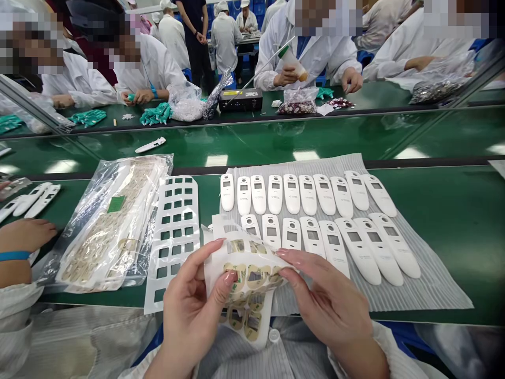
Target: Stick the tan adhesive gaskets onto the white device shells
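My left hand [193, 305] and my right hand [327, 300] both grip a white backing sheet of tan oval stickers [246, 273], bent between them just above the table's near edge. The left thumb and forefinger pinch its left side; the right fingertips press on its upper right corner. Behind the sheet, two rows of white plastic device shells [311, 210] lie face up on a grey ribbed mat [426, 295].
An emptied sticker sheet with square holes [175, 237] lies left of my hands, beside a clear bag of sticker sheets [110, 226]. Another person's hand [23, 234] rests at far left near more shells [31, 199]. Workers in white coats sit across the green belt [276, 142].
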`<state>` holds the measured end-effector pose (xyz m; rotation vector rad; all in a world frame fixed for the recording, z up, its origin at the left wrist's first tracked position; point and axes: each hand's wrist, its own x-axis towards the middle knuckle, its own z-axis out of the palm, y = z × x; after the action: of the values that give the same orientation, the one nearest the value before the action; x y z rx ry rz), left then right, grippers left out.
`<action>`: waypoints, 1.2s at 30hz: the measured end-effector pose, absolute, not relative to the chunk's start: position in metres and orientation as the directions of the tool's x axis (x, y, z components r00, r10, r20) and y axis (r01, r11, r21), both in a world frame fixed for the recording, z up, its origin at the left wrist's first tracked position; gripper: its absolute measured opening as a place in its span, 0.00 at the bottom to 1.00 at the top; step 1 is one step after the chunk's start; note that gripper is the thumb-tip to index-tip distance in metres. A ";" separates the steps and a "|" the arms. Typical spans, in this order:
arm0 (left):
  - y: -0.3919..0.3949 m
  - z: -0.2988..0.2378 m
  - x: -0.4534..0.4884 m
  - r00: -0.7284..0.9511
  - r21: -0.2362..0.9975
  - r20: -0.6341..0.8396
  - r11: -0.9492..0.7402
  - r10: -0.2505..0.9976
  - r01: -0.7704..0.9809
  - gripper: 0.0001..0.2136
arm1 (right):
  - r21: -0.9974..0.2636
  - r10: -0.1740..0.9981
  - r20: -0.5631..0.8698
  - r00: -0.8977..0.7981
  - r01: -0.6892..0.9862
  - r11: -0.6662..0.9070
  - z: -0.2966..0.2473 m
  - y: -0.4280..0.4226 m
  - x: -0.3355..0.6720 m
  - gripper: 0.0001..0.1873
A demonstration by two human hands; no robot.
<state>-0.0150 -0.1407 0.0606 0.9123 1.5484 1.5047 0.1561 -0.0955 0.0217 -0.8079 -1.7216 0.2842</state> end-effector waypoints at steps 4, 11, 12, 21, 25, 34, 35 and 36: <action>-0.140 0.060 -0.014 -0.448 0.999 -0.054 0.047 0.892 -0.026 0.17 | -0.543 0.619 0.778 -0.109 0.380 0.749 0.023 -0.095 0.156 0.24; -0.139 0.059 -0.012 -0.433 1.000 -0.005 0.018 0.901 0.025 0.17 | -0.367 0.516 0.848 -0.121 0.569 0.736 0.028 -0.093 0.161 0.22; -0.139 0.058 -0.013 -0.432 0.999 0.005 0.014 0.902 0.042 0.17 | -0.365 0.515 0.843 -0.156 0.538 0.760 0.026 -0.093 0.162 0.24; -0.134 0.034 -0.032 -0.126 0.881 0.272 -0.194 0.954 0.431 0.27 | -0.366 0.559 0.784 -0.271 0.526 0.768 0.014 -0.087 0.154 0.15; -0.130 0.032 -0.034 -0.047 0.767 0.370 -0.277 0.928 0.579 0.29 | -0.526 0.685 0.681 -0.257 0.478 0.703 0.013 -0.089 0.151 0.10; -0.113 0.038 -0.051 -0.103 0.552 0.368 -0.127 0.924 0.824 0.20 | -0.868 0.755 0.265 -0.600 0.192 0.458 0.032 -0.073 0.177 0.06; -0.110 0.039 -0.053 -0.123 0.527 0.387 -0.109 0.914 0.843 0.19 | -0.884 0.756 0.256 -0.602 0.169 0.435 0.033 -0.069 0.181 0.06; -0.107 0.041 -0.055 -0.142 0.492 0.414 -0.090 0.899 0.866 0.19 | -0.897 0.769 0.253 -0.587 0.155 0.413 0.034 -0.063 0.186 0.06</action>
<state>-0.0553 -0.1070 0.0412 2.0251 2.0854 1.0553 0.1856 -0.0626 0.0341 -0.7820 -1.9999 1.1722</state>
